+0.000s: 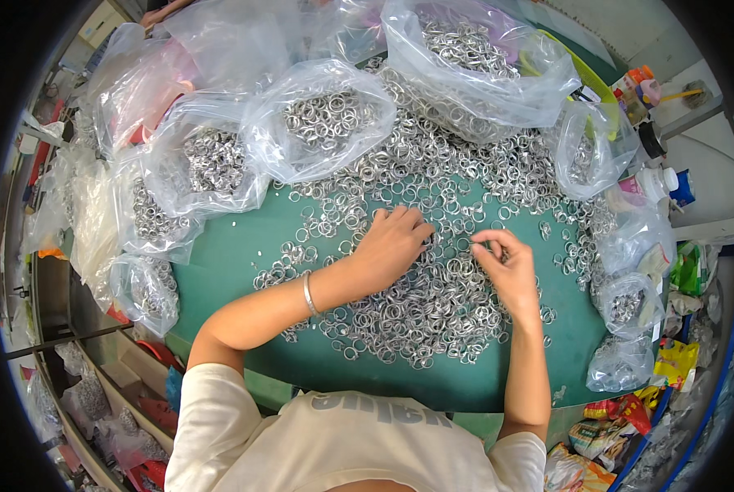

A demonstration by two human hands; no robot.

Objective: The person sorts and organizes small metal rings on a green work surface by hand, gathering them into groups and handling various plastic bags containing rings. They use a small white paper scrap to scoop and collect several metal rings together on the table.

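Many silver metal rings (416, 320) lie heaped on a green tabletop (227, 262) between my forearms. At the far side of this heap is my left hand (392, 248), back upward, with its fingers curled down among the rings. Its fingertips are hidden, so whatever they grip cannot be made out. My right hand (508, 266) is just to the right, thumb and forefinger brought together in a pinch. A small ring (464, 243) shows at those fingertips. A silver bangle (309, 293) circles my left wrist.
A larger bank of rings (498, 168) spreads behind my hands. Clear plastic bags of rings (330, 119) line the far and left edges; smaller bags (625, 307) stand at the right. A yellow-green basket (597, 90) and a white bottle (658, 182) are at far right.
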